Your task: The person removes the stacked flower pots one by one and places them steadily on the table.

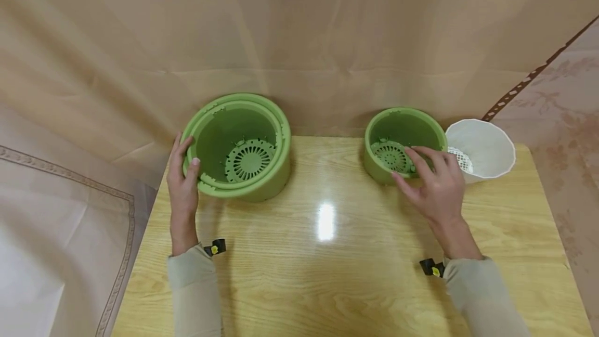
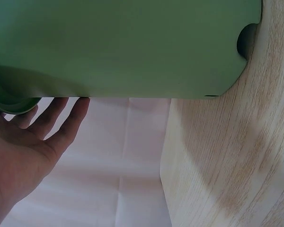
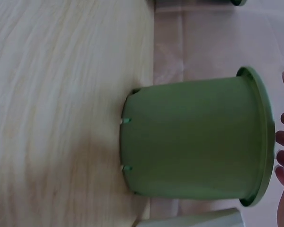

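Left hand (image 1: 182, 191) makes its grip on the near-left rim of the large green pot (image 1: 238, 144), thumb hooked over the rim, fingers against the outer wall. Right hand (image 1: 437, 183) lies relaxed over the near rim of the small green pot (image 1: 402, 142), straight fingers reaching across the opening and closing on nothing.

Both pots are matte green plastic with rolled rims, standing upright on the far half of the desk (image 1: 327, 254), well apart from each other. The large one seems to hold a second green shell nested inside, its rim notched; a round slotted drain grille sits in the bottom. The small one has the same kind of grille.

Only the left wrist view shows the large green pot's smooth outer wall (image 2: 123, 47) with a cut-out at its foot, and the palm (image 2: 23, 151) beside it. Only the right wrist view shows the small green pot (image 3: 194, 137) side on, with small feet at its base and fingertips (image 3: 281, 156) at its rim.

Just beside the small pot, seemingly touching it, a white ribbed pot (image 1: 484, 147) leans, with a white mesh disc inside.
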{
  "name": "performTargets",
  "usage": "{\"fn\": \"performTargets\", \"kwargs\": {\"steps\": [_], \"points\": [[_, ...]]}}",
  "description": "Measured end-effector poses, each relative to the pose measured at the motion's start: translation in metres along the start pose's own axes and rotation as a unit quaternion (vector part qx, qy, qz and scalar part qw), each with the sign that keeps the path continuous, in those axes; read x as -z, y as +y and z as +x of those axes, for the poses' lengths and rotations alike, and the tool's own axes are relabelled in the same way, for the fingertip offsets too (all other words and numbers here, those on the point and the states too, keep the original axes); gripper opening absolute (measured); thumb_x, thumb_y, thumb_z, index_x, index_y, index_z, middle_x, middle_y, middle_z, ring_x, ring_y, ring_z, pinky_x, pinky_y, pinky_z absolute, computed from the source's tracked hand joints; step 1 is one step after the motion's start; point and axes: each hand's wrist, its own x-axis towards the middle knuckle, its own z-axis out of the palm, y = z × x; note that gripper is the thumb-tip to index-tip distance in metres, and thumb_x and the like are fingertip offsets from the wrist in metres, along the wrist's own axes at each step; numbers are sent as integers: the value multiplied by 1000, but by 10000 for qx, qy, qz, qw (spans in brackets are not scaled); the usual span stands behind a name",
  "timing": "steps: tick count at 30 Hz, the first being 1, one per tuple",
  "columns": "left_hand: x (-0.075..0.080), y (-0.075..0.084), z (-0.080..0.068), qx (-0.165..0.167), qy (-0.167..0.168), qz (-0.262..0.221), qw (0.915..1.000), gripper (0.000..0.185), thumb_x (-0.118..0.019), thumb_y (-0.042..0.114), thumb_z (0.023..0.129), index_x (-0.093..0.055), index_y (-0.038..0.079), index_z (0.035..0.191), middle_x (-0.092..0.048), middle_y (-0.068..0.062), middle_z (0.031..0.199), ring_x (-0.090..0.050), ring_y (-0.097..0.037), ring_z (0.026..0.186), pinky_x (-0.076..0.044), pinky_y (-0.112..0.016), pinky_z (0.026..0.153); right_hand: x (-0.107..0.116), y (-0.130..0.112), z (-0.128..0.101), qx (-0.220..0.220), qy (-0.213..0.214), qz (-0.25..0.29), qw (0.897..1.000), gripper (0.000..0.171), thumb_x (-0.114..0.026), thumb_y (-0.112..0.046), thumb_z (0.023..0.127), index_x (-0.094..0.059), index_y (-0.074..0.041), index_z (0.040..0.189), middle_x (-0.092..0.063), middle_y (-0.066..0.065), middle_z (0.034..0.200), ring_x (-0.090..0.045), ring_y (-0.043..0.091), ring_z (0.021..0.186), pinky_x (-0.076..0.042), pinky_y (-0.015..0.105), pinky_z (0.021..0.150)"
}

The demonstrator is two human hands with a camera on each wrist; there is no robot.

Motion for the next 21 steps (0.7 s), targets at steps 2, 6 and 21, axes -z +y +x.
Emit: {"fn": "performTargets", "kwargs": {"steps": [2,6,21], "points": [[1,-11,1,64,-16,59,10000,46,-49,11,99,-51,12,145,-28,5,161,-24,-18,148,-25,-40,118,-3,-2,3,33,-33,96,9999,58,-65,-54,85,-75,-4,112,-70,19,107,-60,44,88,-46,55,73],[4,-27,3,39,10,107,9999,46,-50,16,99,-52,19,145,-28,10,161,-23,-15,148,-25,-39,118,-10,-9,12,154,-166,254,9994,57,-67,-52,84,-74,-5,115,-70,18,109,-60,43,90,-46,55,74],[3,-18,3,-1,12,36,10000,46,-50,11,99,-51,10,145,-29,5,161,-25,-19,148,-26,-39,117,-32,-39,40,507,-591,671,9947,57,-73,-43,80,-68,-5,124,-67,17,116,-60,41,97,-49,52,85]]}}
